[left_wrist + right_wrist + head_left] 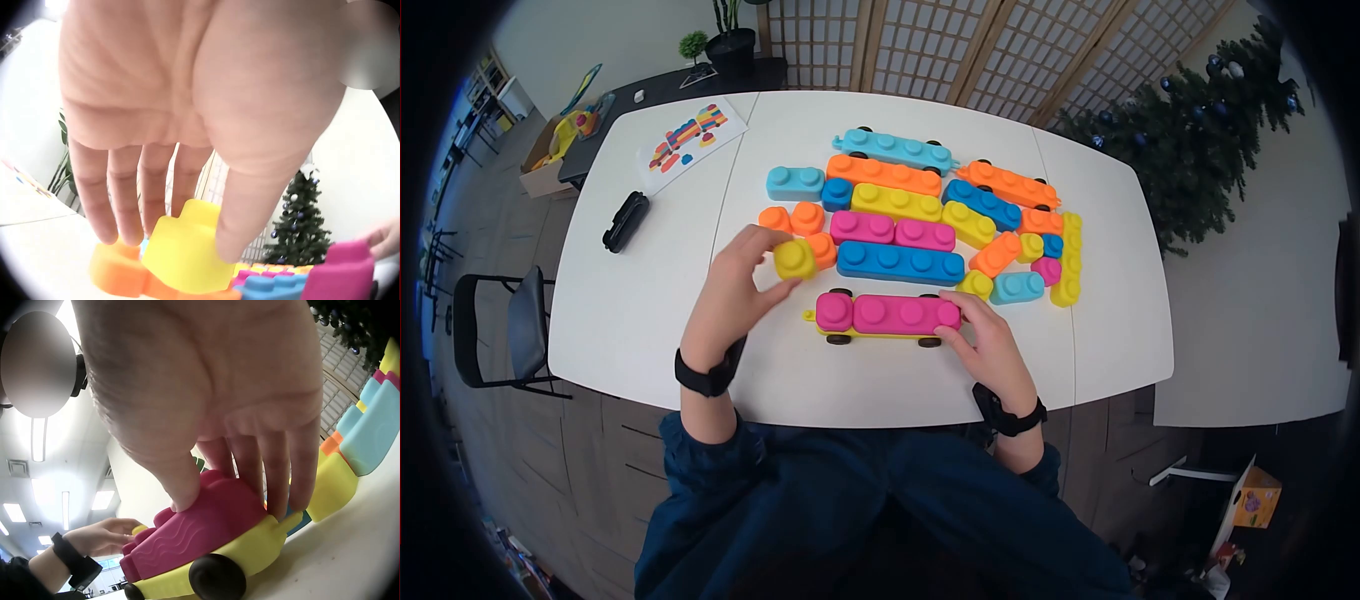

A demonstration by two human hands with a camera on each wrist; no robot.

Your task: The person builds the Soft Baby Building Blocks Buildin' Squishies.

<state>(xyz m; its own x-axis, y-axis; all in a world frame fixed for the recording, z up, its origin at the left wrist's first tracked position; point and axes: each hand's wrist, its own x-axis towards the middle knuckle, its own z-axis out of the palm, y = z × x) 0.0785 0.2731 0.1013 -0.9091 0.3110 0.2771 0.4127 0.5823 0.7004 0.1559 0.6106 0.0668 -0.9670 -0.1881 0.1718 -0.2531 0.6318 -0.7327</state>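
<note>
The left hand (735,285) is pinching a yellow block (795,260), left of centre
A loose pinch could be dropping it onto the orange blocks (808,218); the right hand (992,350) is gripping a long pink block (895,315) on a wheeled base (259,547), lower centre, and an uneven push could be rolling it askew; at upper left, a black pot (730,52) is holding a plant (727,15)

sleeves (712,455): dark blue | wrist straps (698,382): black, paired | strap module (85,574): black, boxy | lap garment (820,495): dark blue

Yellow one-stud block (795,260) pinched in left fingers (187,169); yellow wheeled base (259,542) upright on desk (630,320), bearing two magenta blocks (897,316).
</note>
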